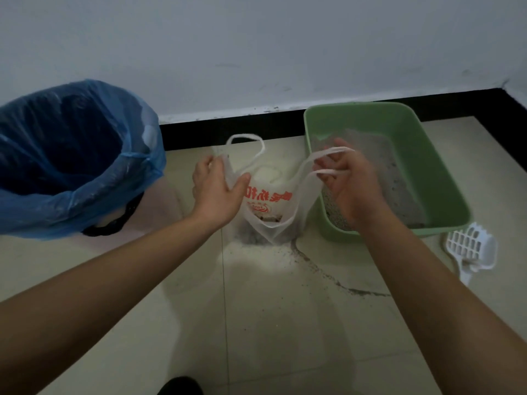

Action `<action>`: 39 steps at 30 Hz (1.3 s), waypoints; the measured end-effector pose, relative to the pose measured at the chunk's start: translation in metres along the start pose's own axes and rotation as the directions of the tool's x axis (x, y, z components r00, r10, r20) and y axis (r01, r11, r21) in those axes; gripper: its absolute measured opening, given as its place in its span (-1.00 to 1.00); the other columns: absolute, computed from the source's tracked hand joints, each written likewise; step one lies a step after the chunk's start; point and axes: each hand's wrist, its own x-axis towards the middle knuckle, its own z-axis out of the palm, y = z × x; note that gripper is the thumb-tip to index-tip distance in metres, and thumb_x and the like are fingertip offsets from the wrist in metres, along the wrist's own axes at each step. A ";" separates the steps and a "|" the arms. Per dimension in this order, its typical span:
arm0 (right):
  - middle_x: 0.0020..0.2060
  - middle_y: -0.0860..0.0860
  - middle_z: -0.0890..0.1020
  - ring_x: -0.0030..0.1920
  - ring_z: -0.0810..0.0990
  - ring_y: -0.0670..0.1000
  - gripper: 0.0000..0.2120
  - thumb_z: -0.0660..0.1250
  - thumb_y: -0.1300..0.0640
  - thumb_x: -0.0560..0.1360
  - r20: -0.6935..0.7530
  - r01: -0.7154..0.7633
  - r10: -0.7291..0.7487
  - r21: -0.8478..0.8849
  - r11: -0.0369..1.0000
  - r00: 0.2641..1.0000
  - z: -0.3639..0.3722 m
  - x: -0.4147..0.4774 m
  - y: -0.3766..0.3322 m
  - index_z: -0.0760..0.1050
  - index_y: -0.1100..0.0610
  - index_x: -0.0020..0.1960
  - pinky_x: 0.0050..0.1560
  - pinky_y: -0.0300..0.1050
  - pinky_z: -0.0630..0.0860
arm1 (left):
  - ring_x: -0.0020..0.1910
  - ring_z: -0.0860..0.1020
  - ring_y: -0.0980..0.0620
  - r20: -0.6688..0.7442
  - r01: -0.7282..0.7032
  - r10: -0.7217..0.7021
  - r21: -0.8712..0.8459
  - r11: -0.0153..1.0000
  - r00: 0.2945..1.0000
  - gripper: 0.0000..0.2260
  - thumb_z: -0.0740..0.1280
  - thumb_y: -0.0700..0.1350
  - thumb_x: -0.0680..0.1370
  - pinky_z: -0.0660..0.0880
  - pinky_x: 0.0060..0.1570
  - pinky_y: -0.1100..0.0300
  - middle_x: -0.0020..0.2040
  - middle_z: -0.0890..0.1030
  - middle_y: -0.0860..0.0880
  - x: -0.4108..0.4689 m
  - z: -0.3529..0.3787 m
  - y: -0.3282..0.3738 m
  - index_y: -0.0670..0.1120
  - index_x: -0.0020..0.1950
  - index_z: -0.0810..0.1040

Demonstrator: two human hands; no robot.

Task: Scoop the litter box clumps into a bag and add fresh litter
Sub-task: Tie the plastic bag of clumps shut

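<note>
Pinching the plastic bag (268, 195) edge, left hand (216, 192); right hand (350, 183) fingers (328, 163) hook its handle loops.

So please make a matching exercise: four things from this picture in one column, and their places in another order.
Things:
1. litter box
2. scoop
3. white bag
4. bin with blue liner

Places:
A. held between both hands
B. far left on the floor
C. lying on the floor beside the box
D. against the wall, right side

Pairs: 1-D, 2-C, 3-A, 4-B
</note>
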 end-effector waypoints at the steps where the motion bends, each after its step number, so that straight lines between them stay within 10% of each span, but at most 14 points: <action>1: 0.00 0.09 0.58 0.01 0.59 0.02 -0.77 0.16 0.22 0.50 -0.040 0.043 -0.048 -0.121 0.992 0.998 0.000 0.000 0.009 0.46 0.11 0.12 -0.03 -0.04 0.55 | 0.47 0.21 -0.14 0.009 -0.032 0.032 -0.007 0.999 0.999 -0.47 0.33 0.14 0.56 0.23 0.44 -0.11 0.48 0.24 -0.12 0.005 0.000 0.000 -0.08 0.44 0.33; 4: 0.28 0.08 0.47 0.17 0.54 0.03 -0.45 0.28 -0.17 0.45 -0.040 0.111 -0.167 -0.591 0.799 0.985 -0.003 -0.005 0.037 0.42 0.06 0.37 0.08 0.03 0.58 | 0.50 0.19 -0.06 0.045 -0.096 0.098 -0.033 0.995 0.994 -0.55 0.30 0.12 0.59 0.20 0.45 -0.05 0.50 0.25 -0.06 0.017 0.003 0.003 -0.01 0.43 0.37; 12: 0.57 -0.08 -0.04 0.58 -0.04 0.03 0.13 0.36 -0.47 0.28 0.268 0.286 -0.104 -0.857 0.428 0.958 0.003 -0.013 0.071 -0.19 -0.09 0.59 0.53 0.16 0.07 | -0.22 0.61 0.05 0.052 0.172 -0.182 -0.645 0.744 0.982 -0.80 0.12 -0.10 0.69 0.53 0.03 0.06 -0.32 0.64 -0.04 0.019 0.001 0.025 -0.10 0.02 0.51; 14: 0.50 0.00 0.26 0.48 0.27 0.01 -0.06 0.37 -0.41 0.36 0.161 0.190 -0.102 -0.800 0.569 0.982 0.017 -0.005 0.071 0.06 -0.06 0.56 0.42 0.10 0.31 | -0.23 0.60 0.00 0.076 0.217 -0.232 -0.703 0.677 0.970 -0.81 0.14 -0.09 0.69 0.54 0.03 0.03 -0.38 0.61 -0.01 0.018 0.000 0.025 -0.07 0.03 0.53; 17: -0.15 -0.02 0.60 -0.20 0.59 -0.15 -0.69 0.21 -0.12 0.63 0.098 0.155 -0.123 -0.743 0.652 0.988 0.030 0.007 0.063 0.49 0.09 0.17 -0.19 -0.06 0.56 | -0.36 0.53 0.04 0.202 0.337 -0.289 -0.758 0.559 0.936 -0.83 0.16 -0.12 0.68 0.53 -0.15 0.11 -0.45 0.51 0.03 0.026 -0.003 0.020 -0.08 0.09 0.54; 22: -0.27 -0.04 0.48 -0.30 0.48 0.02 -0.77 0.05 -0.04 0.69 0.387 0.386 -0.001 -0.921 -0.053 0.922 0.029 0.004 0.050 0.32 0.07 -0.04 -0.37 -0.11 0.33 | -0.49 0.21 0.14 0.533 0.593 -0.258 -0.729 0.343 0.806 -0.86 0.19 -0.29 0.52 0.29 -0.54 0.32 -0.46 0.26 0.06 0.032 -0.010 0.014 -0.12 0.03 0.41; 25: -0.15 0.05 0.54 -0.24 0.46 0.10 -0.83 0.07 -0.01 0.68 0.384 0.403 0.128 -0.888 -0.219 0.915 0.027 0.003 0.044 0.32 0.07 0.01 -0.25 -0.06 0.35 | -0.46 0.31 0.17 0.682 0.641 -0.006 -0.685 0.345 0.732 -0.79 0.30 -0.32 0.43 0.46 -0.38 0.28 -0.40 0.37 0.04 0.028 -0.014 0.009 -0.13 0.02 0.42; 30: -0.09 0.14 0.60 -0.21 0.47 0.15 -0.76 0.10 -0.03 0.67 0.478 0.525 0.232 -0.822 -0.220 0.847 0.027 -0.003 0.042 0.40 0.12 0.11 -0.23 -0.05 0.34 | -0.47 0.25 0.15 0.706 0.588 0.047 -0.622 0.517 0.707 -0.84 0.36 -0.07 0.58 0.46 -0.28 0.25 -0.42 0.28 0.07 0.032 -0.010 0.008 -0.13 0.08 0.53; 34: -0.20 0.01 0.56 -0.21 0.54 0.04 -0.72 0.18 -0.11 0.64 0.510 0.483 0.150 -0.856 0.183 0.847 0.008 -0.005 0.046 0.46 0.10 -0.02 -0.25 -0.05 0.44 | -0.57 0.17 0.14 0.650 0.651 -0.137 -0.677 0.344 0.748 -0.75 0.18 0.01 0.68 0.44 -0.44 0.24 -0.48 0.18 0.06 0.035 -0.001 0.006 -0.09 -0.13 0.45; 39: -0.15 -0.03 0.56 -0.17 0.54 0.01 -0.73 0.16 -0.04 0.66 0.503 0.506 -0.073 -0.837 0.209 0.861 -0.015 0.000 0.054 0.56 0.09 0.02 -0.17 -0.03 0.49 | -0.39 0.06 0.15 0.779 0.719 0.032 -0.593 0.364 0.626 -0.79 0.55 -0.02 0.41 0.40 -0.35 0.35 -0.31 0.08 0.07 0.032 -0.008 -0.002 0.01 -0.17 0.53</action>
